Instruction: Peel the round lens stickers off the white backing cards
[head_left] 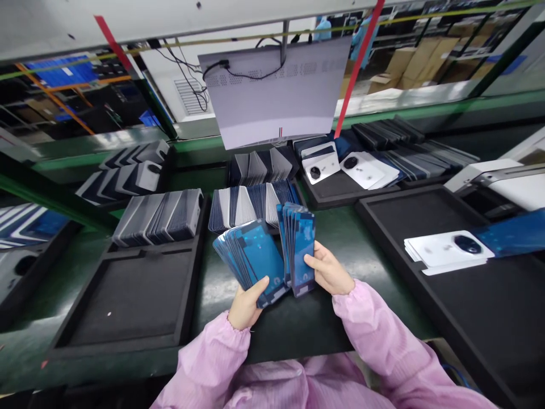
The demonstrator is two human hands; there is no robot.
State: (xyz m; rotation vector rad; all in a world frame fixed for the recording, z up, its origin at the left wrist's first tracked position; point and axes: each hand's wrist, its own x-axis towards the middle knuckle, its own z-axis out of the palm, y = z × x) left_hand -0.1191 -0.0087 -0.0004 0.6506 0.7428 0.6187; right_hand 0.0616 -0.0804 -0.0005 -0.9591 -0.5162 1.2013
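Note:
My left hand (247,304) grips a fanned stack of blue film-covered phone back panels (259,255), thumb on the front face. A second, narrower-looking fan of blue film-covered panels (303,247) is pinched in my right hand (327,270). The two fans lean together over the green bench (344,244), their lower edges close; I cannot tell whether they touch. Just behind them stands a row of upright panels (242,205), white and dark blue, partly hidden by the stacks.
At left, a black foam tray (187,295) holds upright panels (159,216) at its far end. White panels with camera rings (361,169) lie on a back tray. Another white panel (451,249) rests in the right tray (426,199). A monitor (276,91) hangs ahead.

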